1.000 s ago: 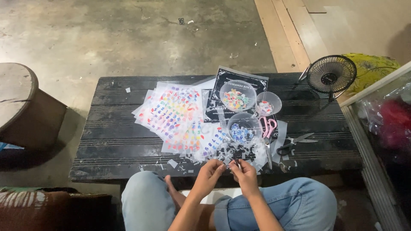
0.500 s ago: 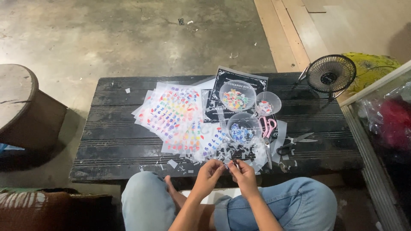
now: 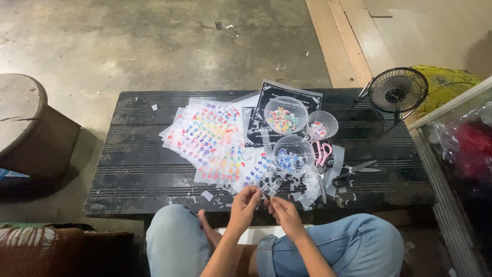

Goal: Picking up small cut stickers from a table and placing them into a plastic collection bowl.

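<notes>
Both hands are up over the near edge of the low black table (image 3: 138,169), fingertips meeting. The left hand (image 3: 245,202) is curled, thumb and forefinger pinched on a small clear scrap of sticker sheet (image 3: 266,192); the right hand (image 3: 285,215) is curled too, its fingertips closed on the same scrap from the other side, though the piece is so small and see-through that its exact outline is hard to make out. The scrap sits between the two hands, just above the table's near edge and over the person's knees in blue jeans (image 3: 359,243).

Just beyond the hands lies a litter of cut clear offcuts (image 3: 307,192). Further back, a fanned pile of colourful letter sticker sheets (image 3: 210,138) spreads to the left. Right of it stand three clear bowls: a large one with mixed bright pieces (image 3: 285,115), a small one (image 3: 322,124), and a nearer one with blue pieces (image 3: 292,154). Pink-handled scissors (image 3: 321,154) lie beside that bowl, black-handled scissors (image 3: 353,173) further right. A small black fan (image 3: 398,92) stands at the far right corner.
</notes>
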